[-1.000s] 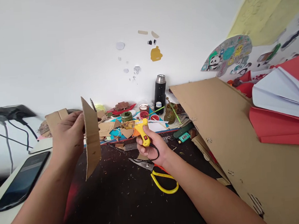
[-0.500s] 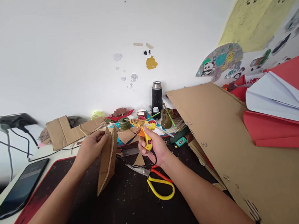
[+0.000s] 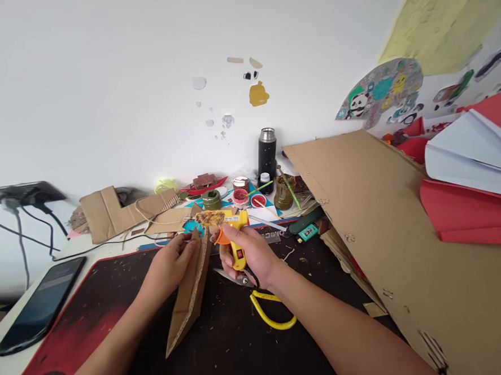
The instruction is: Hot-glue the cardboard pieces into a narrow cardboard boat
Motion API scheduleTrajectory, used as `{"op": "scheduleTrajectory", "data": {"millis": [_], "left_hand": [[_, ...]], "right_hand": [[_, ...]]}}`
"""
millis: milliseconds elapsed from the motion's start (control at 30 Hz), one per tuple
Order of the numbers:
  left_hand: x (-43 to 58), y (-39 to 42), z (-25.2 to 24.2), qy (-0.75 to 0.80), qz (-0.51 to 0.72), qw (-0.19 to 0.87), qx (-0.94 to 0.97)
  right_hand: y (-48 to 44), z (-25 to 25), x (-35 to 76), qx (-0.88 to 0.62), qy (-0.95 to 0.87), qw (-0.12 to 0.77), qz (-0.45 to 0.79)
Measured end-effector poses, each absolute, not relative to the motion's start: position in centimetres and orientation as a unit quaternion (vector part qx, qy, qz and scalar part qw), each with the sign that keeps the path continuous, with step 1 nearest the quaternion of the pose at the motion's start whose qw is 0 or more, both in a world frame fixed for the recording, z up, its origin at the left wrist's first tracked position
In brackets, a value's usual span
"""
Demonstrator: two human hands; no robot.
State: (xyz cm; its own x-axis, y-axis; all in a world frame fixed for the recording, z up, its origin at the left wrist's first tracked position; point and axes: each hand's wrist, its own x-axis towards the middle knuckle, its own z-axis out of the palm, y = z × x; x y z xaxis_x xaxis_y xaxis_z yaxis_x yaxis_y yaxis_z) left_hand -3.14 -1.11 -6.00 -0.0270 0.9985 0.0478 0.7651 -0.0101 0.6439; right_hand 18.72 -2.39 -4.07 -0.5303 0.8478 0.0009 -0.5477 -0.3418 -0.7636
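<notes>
My left hand pinches the upper part of a folded cardboard piece, which stands on edge with its corrugated rim facing me. In my right hand is a yellow hot glue gun with an orange trigger. Its stained front end points left, over the top of the cardboard piece. Fingers of my right hand wrap the handle, where a red switch shows. Below that hand lie scissors with yellow and red handles, partly hidden by my right wrist.
A phone lies at the left edge. Paint jars, a black flask and cardboard scraps line the wall. At right leans a large cardboard sheet, with red and white paper beyond it. A cord runs from the power strip.
The glue gun has moved left and slightly down, so its front end is now at the cardboard's top. My left hand and the cardboard piece have shifted slightly lower in view.
</notes>
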Motion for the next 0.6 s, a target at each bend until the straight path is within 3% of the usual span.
{"op": "scheduleTrajectory", "data": {"millis": [600], "left_hand": [[-5.3, -0.6, -6.0, 0.560, 0.275, 0.456, 0.634]], "right_hand": [[-2.3, -4.3, 18.7, -0.296, -0.382, 0.435, 0.760]]}}
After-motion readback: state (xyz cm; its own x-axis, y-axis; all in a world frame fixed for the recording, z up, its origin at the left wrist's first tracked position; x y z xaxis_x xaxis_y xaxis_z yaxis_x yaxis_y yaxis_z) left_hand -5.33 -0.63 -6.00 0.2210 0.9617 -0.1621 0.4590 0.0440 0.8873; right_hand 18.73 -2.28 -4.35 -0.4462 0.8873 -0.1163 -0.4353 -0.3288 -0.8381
